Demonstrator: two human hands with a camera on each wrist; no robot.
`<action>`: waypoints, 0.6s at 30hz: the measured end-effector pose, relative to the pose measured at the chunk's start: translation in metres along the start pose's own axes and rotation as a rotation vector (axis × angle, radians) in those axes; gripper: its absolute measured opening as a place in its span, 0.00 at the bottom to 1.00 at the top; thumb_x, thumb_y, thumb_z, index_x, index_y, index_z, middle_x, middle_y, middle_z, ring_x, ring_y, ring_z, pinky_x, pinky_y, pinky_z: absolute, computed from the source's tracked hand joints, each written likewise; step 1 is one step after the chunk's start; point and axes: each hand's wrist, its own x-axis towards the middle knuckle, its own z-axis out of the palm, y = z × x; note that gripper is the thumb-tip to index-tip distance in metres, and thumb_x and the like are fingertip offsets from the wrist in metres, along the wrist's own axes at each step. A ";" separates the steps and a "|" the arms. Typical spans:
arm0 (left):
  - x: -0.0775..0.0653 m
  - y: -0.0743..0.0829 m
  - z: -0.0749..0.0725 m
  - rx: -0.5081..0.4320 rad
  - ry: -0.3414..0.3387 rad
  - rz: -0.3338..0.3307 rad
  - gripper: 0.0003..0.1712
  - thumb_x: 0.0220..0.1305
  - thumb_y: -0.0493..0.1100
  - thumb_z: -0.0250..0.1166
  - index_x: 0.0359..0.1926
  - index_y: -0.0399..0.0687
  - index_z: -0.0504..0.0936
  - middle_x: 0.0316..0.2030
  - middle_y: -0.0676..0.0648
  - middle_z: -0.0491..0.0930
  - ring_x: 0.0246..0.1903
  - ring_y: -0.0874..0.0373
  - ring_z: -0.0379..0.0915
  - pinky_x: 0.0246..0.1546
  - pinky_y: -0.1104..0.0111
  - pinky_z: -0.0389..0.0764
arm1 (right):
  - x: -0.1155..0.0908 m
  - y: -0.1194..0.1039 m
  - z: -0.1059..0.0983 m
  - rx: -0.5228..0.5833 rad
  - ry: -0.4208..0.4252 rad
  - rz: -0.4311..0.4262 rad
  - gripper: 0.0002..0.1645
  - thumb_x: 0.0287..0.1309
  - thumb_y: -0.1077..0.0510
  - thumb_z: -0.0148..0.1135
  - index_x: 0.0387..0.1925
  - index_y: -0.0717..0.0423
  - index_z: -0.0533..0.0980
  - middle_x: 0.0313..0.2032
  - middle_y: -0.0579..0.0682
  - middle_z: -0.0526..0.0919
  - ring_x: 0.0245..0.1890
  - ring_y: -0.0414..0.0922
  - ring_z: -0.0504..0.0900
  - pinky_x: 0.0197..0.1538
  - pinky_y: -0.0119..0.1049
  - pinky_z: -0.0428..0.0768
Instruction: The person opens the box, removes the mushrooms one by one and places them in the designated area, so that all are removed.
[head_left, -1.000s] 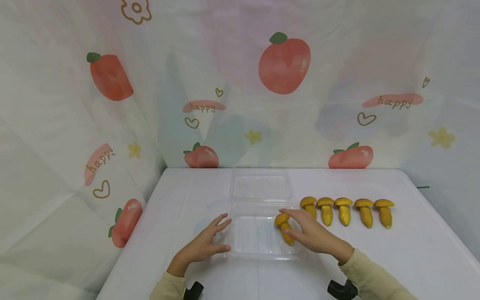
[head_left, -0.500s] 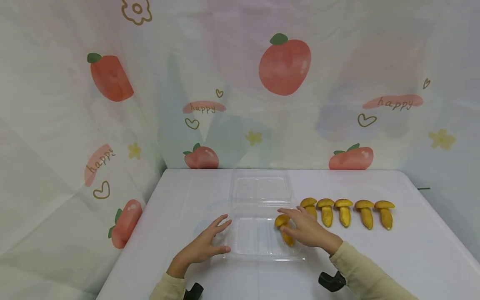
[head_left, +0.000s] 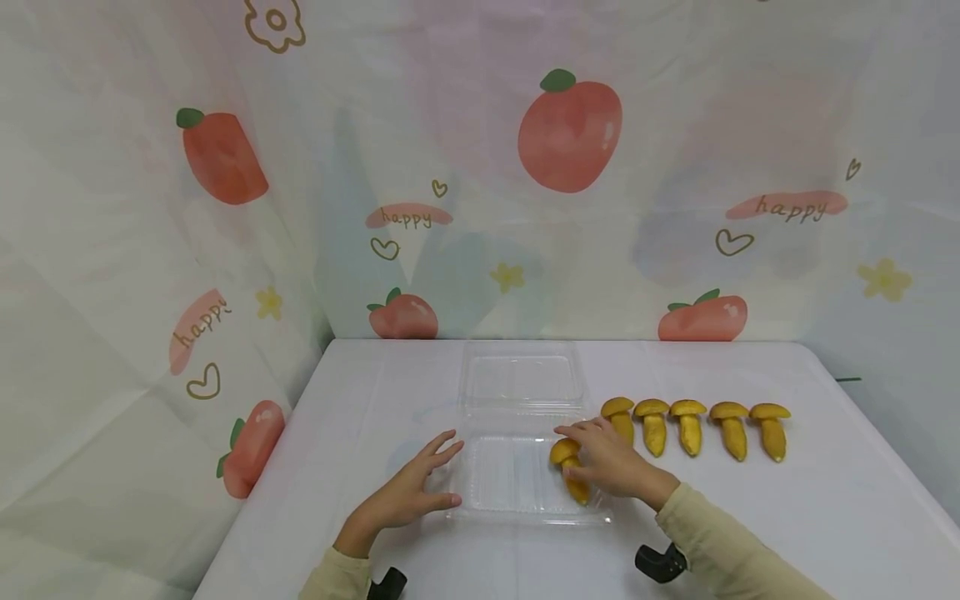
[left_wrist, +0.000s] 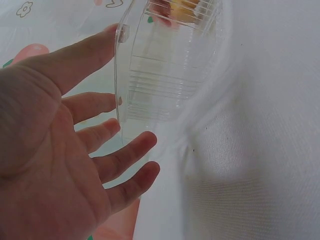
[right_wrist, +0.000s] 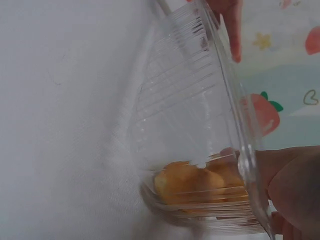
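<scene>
A clear plastic clamshell box (head_left: 510,479) lies opened on the table, its lid (head_left: 521,379) folded back toward the wall. At the right end of its base is a yellow mushroom (head_left: 564,452), cap toward the back, stem slanting forward. My right hand (head_left: 618,462) pinches this mushroom, thumb at the stem, fingers partly covering it. Through the box wall in the right wrist view, the mushroom (right_wrist: 182,185) shows blurred, low in the base. My left hand (head_left: 405,492) has its fingers spread, and in the left wrist view its thumb (left_wrist: 87,57) touches the box rim.
Several more yellow mushrooms (head_left: 689,429) lie in a row to the right of the box, caps toward the back; the leftmost (head_left: 618,412) is close behind my right hand. A white cloth covers the table (head_left: 817,517). A patterned curtain (head_left: 480,150) stands behind and at the sides.
My right hand and the mushroom have shifted slightly toward me and lower in the box, and its fingers have drawn closer together around it. My left hand stays put.
</scene>
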 end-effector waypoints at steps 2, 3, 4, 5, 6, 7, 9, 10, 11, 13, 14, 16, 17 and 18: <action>0.000 0.000 0.000 -0.002 0.000 -0.001 0.46 0.65 0.47 0.70 0.77 0.39 0.59 0.81 0.38 0.46 0.78 0.35 0.46 0.70 0.34 0.59 | 0.001 0.001 0.002 -0.024 0.013 -0.005 0.32 0.58 0.52 0.73 0.62 0.59 0.77 0.58 0.59 0.82 0.58 0.58 0.75 0.63 0.59 0.74; 0.000 0.000 0.000 -0.002 0.002 0.000 0.46 0.65 0.47 0.71 0.77 0.40 0.59 0.81 0.38 0.46 0.78 0.35 0.46 0.70 0.34 0.59 | 0.001 0.002 0.003 -0.028 0.021 -0.007 0.31 0.58 0.53 0.72 0.61 0.59 0.77 0.57 0.58 0.83 0.57 0.57 0.76 0.62 0.58 0.74; 0.000 0.000 0.000 -0.002 0.003 0.001 0.46 0.65 0.47 0.71 0.77 0.40 0.59 0.81 0.38 0.46 0.78 0.35 0.46 0.70 0.34 0.59 | 0.002 0.002 0.004 -0.031 0.030 -0.007 0.30 0.59 0.53 0.72 0.61 0.59 0.78 0.56 0.58 0.83 0.57 0.57 0.76 0.62 0.57 0.75; 0.000 0.001 0.000 -0.003 0.003 0.002 0.46 0.65 0.47 0.71 0.77 0.40 0.59 0.81 0.38 0.46 0.78 0.35 0.46 0.70 0.34 0.59 | 0.002 0.003 0.005 -0.034 0.037 -0.006 0.28 0.60 0.54 0.72 0.60 0.59 0.78 0.55 0.57 0.84 0.56 0.56 0.77 0.61 0.56 0.75; 0.000 0.001 0.000 -0.004 0.003 0.003 0.46 0.65 0.46 0.71 0.77 0.40 0.59 0.81 0.38 0.46 0.78 0.35 0.46 0.70 0.34 0.59 | 0.003 0.003 0.006 -0.036 0.041 -0.005 0.27 0.60 0.54 0.71 0.59 0.59 0.79 0.54 0.56 0.84 0.55 0.55 0.77 0.61 0.55 0.76; 0.000 0.001 0.000 -0.006 0.002 0.002 0.46 0.65 0.46 0.71 0.77 0.40 0.58 0.81 0.38 0.46 0.78 0.35 0.46 0.70 0.34 0.59 | 0.003 0.003 0.006 -0.037 0.044 -0.003 0.26 0.60 0.55 0.71 0.59 0.59 0.79 0.53 0.56 0.85 0.54 0.54 0.77 0.60 0.54 0.76; -0.001 0.001 0.000 -0.009 0.001 0.000 0.46 0.65 0.46 0.71 0.77 0.40 0.58 0.81 0.38 0.45 0.78 0.34 0.46 0.70 0.34 0.59 | 0.004 0.004 0.007 -0.041 0.043 -0.004 0.25 0.60 0.54 0.71 0.57 0.59 0.80 0.51 0.55 0.85 0.52 0.52 0.77 0.58 0.52 0.77; -0.001 0.001 0.000 -0.011 0.000 -0.001 0.46 0.65 0.46 0.71 0.77 0.39 0.58 0.81 0.38 0.45 0.78 0.34 0.45 0.70 0.34 0.59 | 0.005 0.004 0.007 -0.040 0.040 -0.001 0.25 0.60 0.54 0.72 0.57 0.59 0.80 0.50 0.54 0.85 0.51 0.51 0.77 0.57 0.51 0.77; -0.001 0.001 0.000 -0.013 -0.001 -0.002 0.46 0.65 0.46 0.70 0.77 0.39 0.58 0.81 0.38 0.45 0.78 0.34 0.45 0.70 0.34 0.59 | 0.005 0.004 0.007 -0.038 0.035 0.002 0.25 0.59 0.54 0.72 0.56 0.60 0.81 0.49 0.54 0.85 0.49 0.50 0.76 0.56 0.50 0.77; 0.000 0.001 0.000 -0.016 -0.001 -0.004 0.46 0.65 0.46 0.71 0.77 0.39 0.58 0.81 0.38 0.45 0.78 0.34 0.45 0.70 0.34 0.58 | 0.006 0.005 0.006 -0.035 0.021 0.013 0.25 0.59 0.52 0.72 0.55 0.60 0.81 0.48 0.53 0.84 0.47 0.48 0.75 0.54 0.48 0.77; 0.000 0.001 0.000 -0.015 0.000 -0.004 0.46 0.65 0.46 0.71 0.77 0.39 0.58 0.81 0.38 0.45 0.78 0.34 0.45 0.70 0.34 0.58 | 0.006 0.005 0.005 -0.029 0.013 0.018 0.25 0.59 0.52 0.73 0.55 0.60 0.82 0.48 0.53 0.84 0.47 0.48 0.75 0.53 0.47 0.77; 0.000 0.001 0.000 -0.010 0.002 -0.006 0.46 0.65 0.46 0.71 0.77 0.40 0.58 0.81 0.38 0.45 0.78 0.34 0.45 0.70 0.34 0.58 | 0.005 0.004 0.003 -0.005 -0.002 0.031 0.25 0.59 0.51 0.73 0.55 0.60 0.82 0.48 0.52 0.83 0.47 0.48 0.74 0.54 0.47 0.77; 0.000 0.001 0.000 -0.007 0.003 -0.006 0.46 0.65 0.46 0.71 0.77 0.40 0.58 0.81 0.38 0.45 0.78 0.34 0.45 0.70 0.34 0.58 | 0.005 0.004 0.002 0.007 -0.006 0.030 0.25 0.59 0.51 0.72 0.54 0.60 0.82 0.49 0.52 0.83 0.48 0.48 0.74 0.54 0.47 0.77; -0.001 0.001 0.000 -0.006 0.004 -0.005 0.46 0.65 0.46 0.70 0.77 0.40 0.58 0.81 0.38 0.45 0.78 0.34 0.45 0.70 0.34 0.58 | 0.005 0.004 0.001 0.016 -0.008 0.021 0.25 0.59 0.51 0.72 0.54 0.60 0.82 0.49 0.53 0.83 0.49 0.49 0.74 0.55 0.49 0.78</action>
